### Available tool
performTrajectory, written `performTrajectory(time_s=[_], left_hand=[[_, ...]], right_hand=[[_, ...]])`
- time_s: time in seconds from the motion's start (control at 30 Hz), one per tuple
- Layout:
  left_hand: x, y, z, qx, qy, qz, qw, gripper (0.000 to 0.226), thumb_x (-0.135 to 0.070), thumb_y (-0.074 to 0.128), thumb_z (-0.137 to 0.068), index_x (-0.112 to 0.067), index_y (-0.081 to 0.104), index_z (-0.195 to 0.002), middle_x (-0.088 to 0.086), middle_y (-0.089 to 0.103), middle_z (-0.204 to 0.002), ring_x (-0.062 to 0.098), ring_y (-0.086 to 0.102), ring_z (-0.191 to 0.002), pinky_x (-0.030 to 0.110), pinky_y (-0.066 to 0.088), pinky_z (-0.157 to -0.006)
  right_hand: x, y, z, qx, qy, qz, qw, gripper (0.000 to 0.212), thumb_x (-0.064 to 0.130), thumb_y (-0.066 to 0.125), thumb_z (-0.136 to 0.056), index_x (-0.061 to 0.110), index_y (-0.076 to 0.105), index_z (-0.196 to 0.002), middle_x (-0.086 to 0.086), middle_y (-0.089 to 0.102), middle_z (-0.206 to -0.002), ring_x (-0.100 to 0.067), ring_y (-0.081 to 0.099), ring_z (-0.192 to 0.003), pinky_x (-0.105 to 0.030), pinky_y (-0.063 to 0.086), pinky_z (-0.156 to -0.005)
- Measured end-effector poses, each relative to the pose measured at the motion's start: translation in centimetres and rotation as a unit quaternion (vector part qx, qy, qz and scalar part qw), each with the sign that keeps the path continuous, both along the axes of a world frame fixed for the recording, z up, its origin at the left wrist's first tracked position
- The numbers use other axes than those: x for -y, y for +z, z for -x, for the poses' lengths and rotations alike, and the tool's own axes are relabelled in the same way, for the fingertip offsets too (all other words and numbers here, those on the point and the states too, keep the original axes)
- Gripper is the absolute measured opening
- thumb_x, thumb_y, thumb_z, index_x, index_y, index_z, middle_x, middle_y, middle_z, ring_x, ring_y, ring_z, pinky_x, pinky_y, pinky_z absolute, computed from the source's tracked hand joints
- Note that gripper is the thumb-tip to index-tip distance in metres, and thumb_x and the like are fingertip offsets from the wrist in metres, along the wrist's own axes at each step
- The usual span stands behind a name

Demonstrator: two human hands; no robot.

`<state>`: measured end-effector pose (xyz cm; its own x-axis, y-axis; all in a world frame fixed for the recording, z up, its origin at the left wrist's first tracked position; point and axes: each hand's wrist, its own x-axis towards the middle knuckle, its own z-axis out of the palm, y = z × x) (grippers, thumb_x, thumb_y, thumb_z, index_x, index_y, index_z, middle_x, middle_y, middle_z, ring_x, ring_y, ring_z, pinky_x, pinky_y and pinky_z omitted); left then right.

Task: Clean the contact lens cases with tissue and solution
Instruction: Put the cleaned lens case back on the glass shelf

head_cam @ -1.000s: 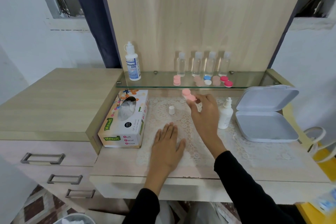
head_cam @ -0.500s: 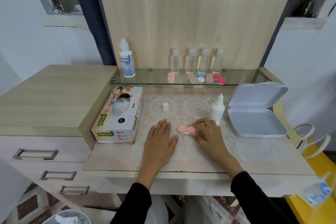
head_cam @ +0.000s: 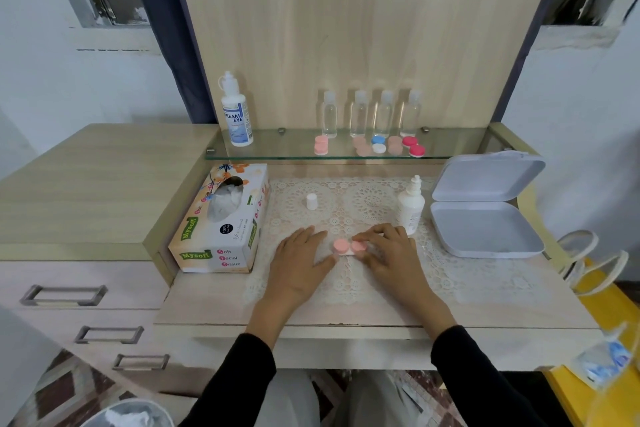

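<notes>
Pink case (head_cam: 341, 246) now sits on the mat (head_cam: 450, 274), your right hand (head_cam: 391, 255) pinching it, left hand (head_cam: 298, 262) spread flat, so uncapping looks next.

The lens case (head_cam: 348, 247) is pale pink, on a white lace mat (head_cam: 367, 201) with round flower patterns. The tissue box (head_cam: 214, 246) is cream with orange flowers and green labels. The hinged box (head_cam: 485, 229) is plain pale grey, and behind sit a blue and white case (head_cam: 378, 144) and a red case (head_cam: 413, 146).

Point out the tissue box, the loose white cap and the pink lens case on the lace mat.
tissue box (head_cam: 214, 257): head view, on its printed front panel.
white cap (head_cam: 311, 201): head view, on the middle of its side.
pink lens case (head_cam: 341, 246): head view, on its uncovered lid.
</notes>
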<state>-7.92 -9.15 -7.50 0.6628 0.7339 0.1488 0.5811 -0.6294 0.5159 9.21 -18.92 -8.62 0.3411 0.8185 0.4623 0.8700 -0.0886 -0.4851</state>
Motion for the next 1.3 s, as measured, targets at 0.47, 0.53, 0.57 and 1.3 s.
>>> performTrajectory(time_s=[0.47,0.53,0.57,1.3], left_hand=[[-0.8,0.5,-1.7,0.067,-0.028,-0.076,0.994,0.027,-0.037,0.066,-0.084,-0.032,0.069,-0.111,-0.014,0.064,-0.107,0.013,0.052,-0.103,0.037,0.041,-0.09],[-0.6,0.3,-1.9,0.071,-0.013,-0.086,0.994,0.028,-0.04,0.068,-0.082,-0.03,0.071,-0.108,-0.012,0.066,-0.103,0.013,0.053,-0.102,0.037,0.042,-0.087],[-0.6,0.3,-1.9,0.078,-0.005,-0.09,0.993,0.029,-0.042,0.069,-0.081,-0.029,0.072,-0.106,-0.011,0.066,-0.101,0.014,0.053,-0.101,0.037,0.042,-0.086],[-0.5,-0.9,-2.2,0.121,-0.021,-0.049,0.991,0.029,-0.039,0.069,-0.081,-0.022,0.066,-0.104,-0.009,0.056,-0.108,0.011,0.046,-0.109,0.026,0.027,-0.091]], right_hand=[[-0.3,0.0,0.4,0.028,-0.025,0.005,0.999,0.021,0.024,0.076,-0.078,0.025,0.072,-0.098,0.005,0.06,-0.098,-0.02,0.05,-0.09,-0.031,0.028,-0.071],[-0.3,0.1,0.4,0.028,-0.026,0.012,0.999,0.02,0.026,0.075,-0.08,0.025,0.072,-0.1,0.006,0.059,-0.099,-0.018,0.048,-0.091,-0.03,0.027,-0.072],[-0.2,0.2,0.4,0.028,-0.025,0.015,0.999,0.021,0.027,0.074,-0.08,0.026,0.072,-0.101,0.007,0.059,-0.099,-0.017,0.047,-0.092,-0.029,0.026,-0.073],[-0.1,0.2,0.4,0.011,-0.022,0.019,1.0,0.02,0.031,0.071,-0.083,0.027,0.071,-0.103,0.008,0.057,-0.099,-0.015,0.044,-0.093,-0.03,0.027,-0.073]])
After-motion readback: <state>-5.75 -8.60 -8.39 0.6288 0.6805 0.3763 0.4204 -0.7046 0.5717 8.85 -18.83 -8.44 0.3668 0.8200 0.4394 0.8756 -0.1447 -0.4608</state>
